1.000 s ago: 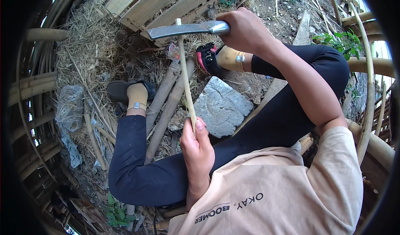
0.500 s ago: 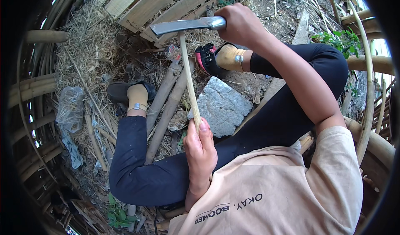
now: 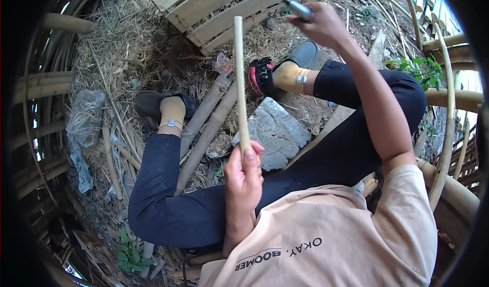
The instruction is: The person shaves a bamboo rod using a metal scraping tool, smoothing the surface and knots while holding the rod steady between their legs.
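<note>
A pale, slender wooden stick (image 3: pixel 240 78) stands upright in my left hand (image 3: pixel 243 177), the fingers wrapped round its lower end. At the upper right my right hand (image 3: pixel 323 25) is closed on the grip of a machete (image 3: pixel 297 8); the blade points up and left, thin and edge-on, partly blurred, its tip near the top of the picture. The blade and the stick are apart. Behind my left hand a flat-faced grey stone (image 3: pixel 279 134) lies on the ground between my legs, close to the stick's lower part.
Bamboo poles (image 3: pixel 214 116) lie on the ground left of the stone. A slatted wooden crate (image 3: pixel 239 20) stands beyond the stick. My shoes (image 3: pixel 262 78) flank the poles. A crumpled clear plastic bag (image 3: pixel 86 119) sits at the left, and bamboo rails (image 3: pixel 453 99) run along the right.
The machete has lifted off the stick's upper end and swung up and to the right with my right hand. The stick has tipped to nearly upright; my left hand stays about where it was.
</note>
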Motion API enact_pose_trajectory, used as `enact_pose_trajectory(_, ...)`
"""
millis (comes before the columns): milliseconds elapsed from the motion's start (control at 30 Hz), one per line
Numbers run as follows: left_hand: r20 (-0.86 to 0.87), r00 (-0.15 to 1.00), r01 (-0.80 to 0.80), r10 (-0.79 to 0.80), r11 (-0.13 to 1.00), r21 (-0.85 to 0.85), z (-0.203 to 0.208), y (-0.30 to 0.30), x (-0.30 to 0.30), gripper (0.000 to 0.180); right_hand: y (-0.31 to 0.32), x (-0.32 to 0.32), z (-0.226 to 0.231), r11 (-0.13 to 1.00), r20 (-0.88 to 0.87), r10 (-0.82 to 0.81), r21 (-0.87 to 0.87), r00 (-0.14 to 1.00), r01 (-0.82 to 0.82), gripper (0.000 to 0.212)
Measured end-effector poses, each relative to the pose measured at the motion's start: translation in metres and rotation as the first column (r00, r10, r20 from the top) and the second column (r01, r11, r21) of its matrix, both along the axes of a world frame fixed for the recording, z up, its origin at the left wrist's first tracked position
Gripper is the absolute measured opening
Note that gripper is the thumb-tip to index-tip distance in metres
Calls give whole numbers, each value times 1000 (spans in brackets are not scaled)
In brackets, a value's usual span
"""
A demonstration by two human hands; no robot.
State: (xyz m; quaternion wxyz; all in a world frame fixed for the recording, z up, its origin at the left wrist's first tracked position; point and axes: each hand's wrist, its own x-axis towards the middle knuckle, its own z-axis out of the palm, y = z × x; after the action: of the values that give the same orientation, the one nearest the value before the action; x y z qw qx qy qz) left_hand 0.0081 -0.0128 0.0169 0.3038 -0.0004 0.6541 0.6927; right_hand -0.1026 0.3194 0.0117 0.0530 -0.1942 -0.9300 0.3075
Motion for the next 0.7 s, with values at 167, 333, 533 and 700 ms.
enact_pose_trajectory(167,-30,999,-36,36,999,-14,5,-11,-9,30,-41,17,15,982,-96,186,-12,978,-188,33)
enact_pose_trajectory(333,-29,997,-71,73,996,55,4,-11,-16,27,-44,33,31,959,-128,278,-24,952,-284,31)
enact_pose_trajectory(533,-93,993,-71,71,997,12,10,-15,-33,28,-50,40,52,949,-187,276,-104,943,-298,33)
enact_pose_trajectory(700,82,992,89,-91,996,31,42,-13,-47,29,-57,44,56,936,-217,275,-160,937,-313,23)
